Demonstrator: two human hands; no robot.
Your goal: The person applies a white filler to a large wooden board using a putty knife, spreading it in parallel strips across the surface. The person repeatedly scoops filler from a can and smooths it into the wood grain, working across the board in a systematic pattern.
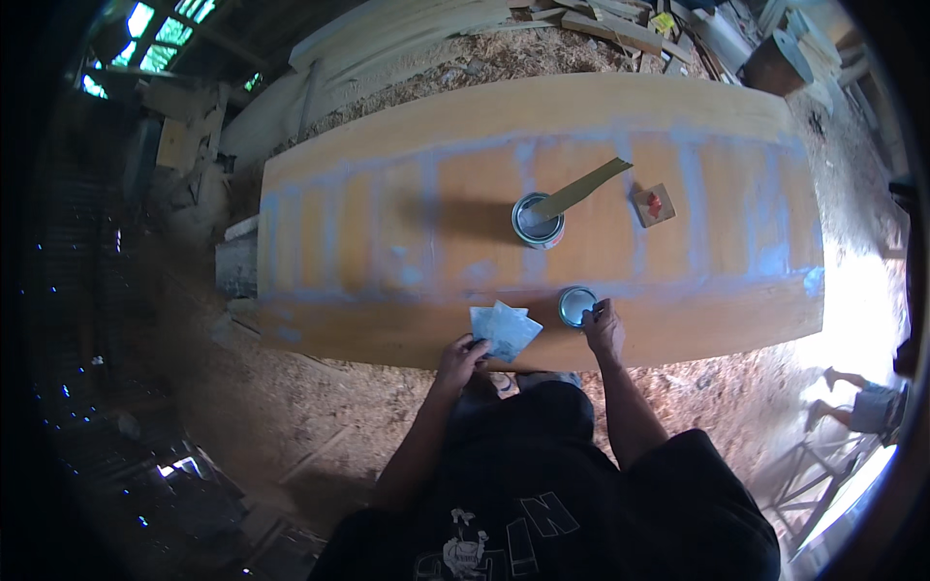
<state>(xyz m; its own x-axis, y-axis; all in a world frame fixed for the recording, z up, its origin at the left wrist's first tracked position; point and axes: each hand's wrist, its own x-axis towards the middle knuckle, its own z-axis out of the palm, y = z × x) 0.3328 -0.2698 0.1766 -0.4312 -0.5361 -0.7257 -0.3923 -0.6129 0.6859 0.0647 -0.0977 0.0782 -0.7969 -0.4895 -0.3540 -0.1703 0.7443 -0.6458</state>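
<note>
My left hand [459,364] is closed on the edge of a few thin, pale, squarish putty spreaders [511,329], fanned over each other near the front edge of a wooden panel [387,324]. To the right, my right hand [604,331] grips the rim of a round metal can lid [573,304], its inside smeared pale. Farther back stands an open can [548,237] of pale paste, with a flat wooden stick [587,187] leaning out over its rim. A small square board [661,212] with a red blob lies right of the can.
Bluish-white filler streaks [431,208] cross the panel. Wood shavings [291,387] cover the floor around it. Wood offcuts [610,31] and a dark cylinder [778,64] lie beyond the far edge. Another person's legs [841,397] show at far right, by a wooden frame [819,484].
</note>
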